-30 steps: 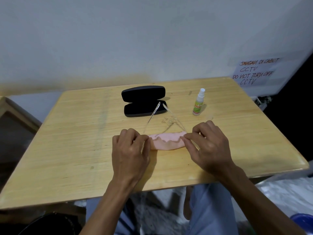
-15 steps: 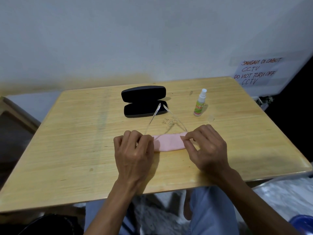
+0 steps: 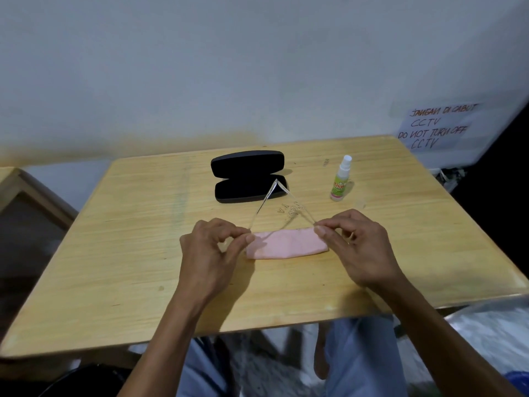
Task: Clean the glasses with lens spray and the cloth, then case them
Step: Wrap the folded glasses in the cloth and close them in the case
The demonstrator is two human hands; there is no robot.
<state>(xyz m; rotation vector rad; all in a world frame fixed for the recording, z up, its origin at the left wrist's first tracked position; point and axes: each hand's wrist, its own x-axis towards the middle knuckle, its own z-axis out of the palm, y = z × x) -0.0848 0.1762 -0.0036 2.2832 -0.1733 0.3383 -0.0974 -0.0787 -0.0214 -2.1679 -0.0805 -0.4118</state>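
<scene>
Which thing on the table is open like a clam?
The black glasses case, lying open at the back of the table. The spray bottle stands upright beside it, and the pink cloth lies flat.

Both forearms reaching fwd, palms down. Left hand point(image 3: 210, 253) curling, thumb & index pinching together at its right side. Right hand point(image 3: 362, 247) doing same, thumb & index pinching at its left.

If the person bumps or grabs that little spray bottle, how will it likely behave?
The spray bottle stands upright on the table, tall and narrow on a small base, so a sideways knock would probably tip it. It looks round, so once down it may roll. Being small and apparently plastic, it is likely light and easy to lift one-handed.
</scene>
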